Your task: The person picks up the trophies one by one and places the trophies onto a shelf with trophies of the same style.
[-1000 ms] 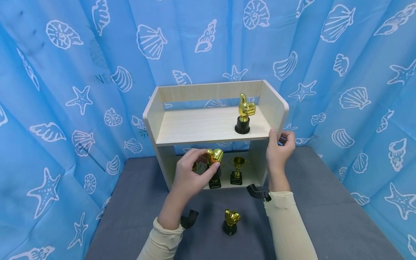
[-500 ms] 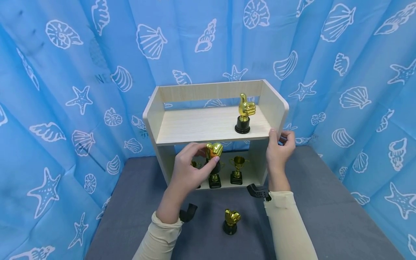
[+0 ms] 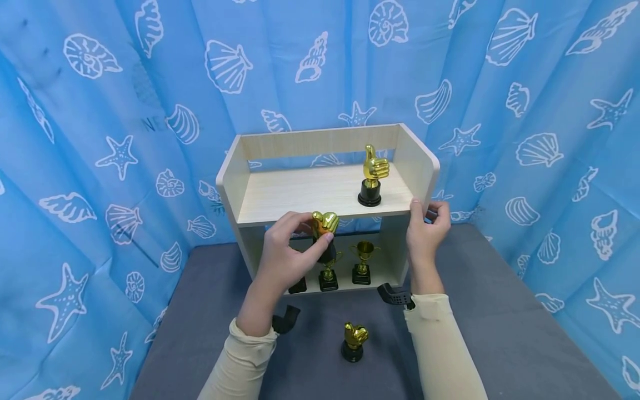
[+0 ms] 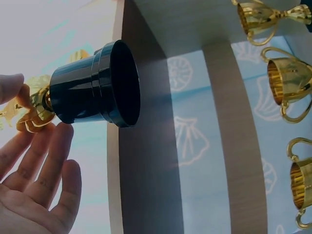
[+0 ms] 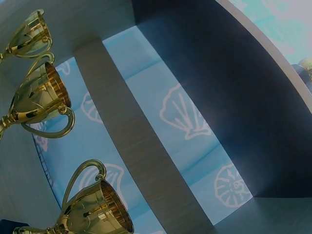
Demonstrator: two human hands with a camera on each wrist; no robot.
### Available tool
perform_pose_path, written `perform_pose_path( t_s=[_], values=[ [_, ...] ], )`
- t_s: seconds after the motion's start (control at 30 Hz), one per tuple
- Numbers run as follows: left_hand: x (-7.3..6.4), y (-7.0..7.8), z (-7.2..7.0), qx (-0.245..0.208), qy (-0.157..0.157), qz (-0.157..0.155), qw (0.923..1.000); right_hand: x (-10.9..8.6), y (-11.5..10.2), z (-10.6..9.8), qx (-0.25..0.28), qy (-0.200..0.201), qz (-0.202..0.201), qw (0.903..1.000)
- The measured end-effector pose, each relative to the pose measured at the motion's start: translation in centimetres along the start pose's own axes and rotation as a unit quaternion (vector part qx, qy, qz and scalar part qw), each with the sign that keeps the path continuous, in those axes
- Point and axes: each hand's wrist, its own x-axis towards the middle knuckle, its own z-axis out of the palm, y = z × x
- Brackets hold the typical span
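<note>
My left hand pinches a gold thumbs-up trophy by its gold top, in front of the shelf's middle board. Its black base hangs free of the board, its hollow underside showing in the left wrist view. My right hand grips the right side panel of the two-tier wooden shelf, thumb on the front edge and fingers partly hidden. On the upper board, towards the right, another thumbs-up trophy stands upright. A third thumbs-up trophy stands on the table before the shelf.
Gold two-handled trophy cups stand in a row on the lower tier: a right one, a middle one and a left one mostly behind my left hand. A grey cloth covers the table. The blue seashell curtain hangs behind.
My left hand has risen with its trophy, from in front of the lower tier towards the upper board's front edge. The right hand keeps its place on the shelf.
</note>
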Motion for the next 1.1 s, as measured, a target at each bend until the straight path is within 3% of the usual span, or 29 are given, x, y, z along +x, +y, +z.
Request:
perform_pose_path(
  t_s=[0.27, 0.73, 0.97, 1.1],
  values=[
    [0.8, 0.2, -0.3, -0.009, -0.007, 0.001, 0.9999, -1.1, -2.8, 0.2, -0.002, -0.002, -0.003, 1.0],
    [2.3, 0.6, -0.6, -0.01, -0.013, 0.015, 0.9997, -1.0, -2.8, 0.2, 0.002, -0.007, 0.004, 1.0],
    [2.8, 0.2, -0.6, -0.029, -0.019, -0.003, 0.9994, -1.1, -3.2, 0.1, -0.005, -0.011, 0.01, 0.9999],
    [3.3, 0.0, -0.6, -0.041, -0.016, -0.002, 0.999, -0.8, -2.2, 0.1, -0.011, -0.011, 0.013, 0.9998]
  ],
)
